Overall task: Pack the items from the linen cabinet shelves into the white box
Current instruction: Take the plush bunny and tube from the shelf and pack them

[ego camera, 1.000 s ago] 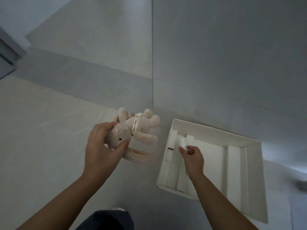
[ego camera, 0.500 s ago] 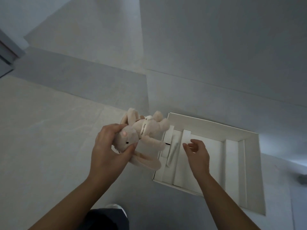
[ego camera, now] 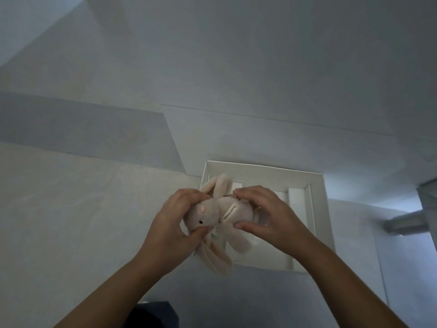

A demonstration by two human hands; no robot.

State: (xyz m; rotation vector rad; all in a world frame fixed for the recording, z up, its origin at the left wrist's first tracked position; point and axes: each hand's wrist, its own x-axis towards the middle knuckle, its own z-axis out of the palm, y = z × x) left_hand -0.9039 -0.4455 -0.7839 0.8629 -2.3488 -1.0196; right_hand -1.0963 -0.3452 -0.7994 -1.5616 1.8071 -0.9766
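Left hand [ego camera: 172,221] clamps the toy rabbit's [ego camera: 220,213] head; right hand [ego camera: 267,214] pinches its body above the white box [ego camera: 316,209]. Recommended: tuck ears, lower flat inside.

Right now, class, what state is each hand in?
Left hand: holding the plush rabbit by its head.
Right hand: holding the plush rabbit by its body.

Likely a home, pale tiled floor [ego camera: 59,209], plush bunny [ego camera: 220,211]
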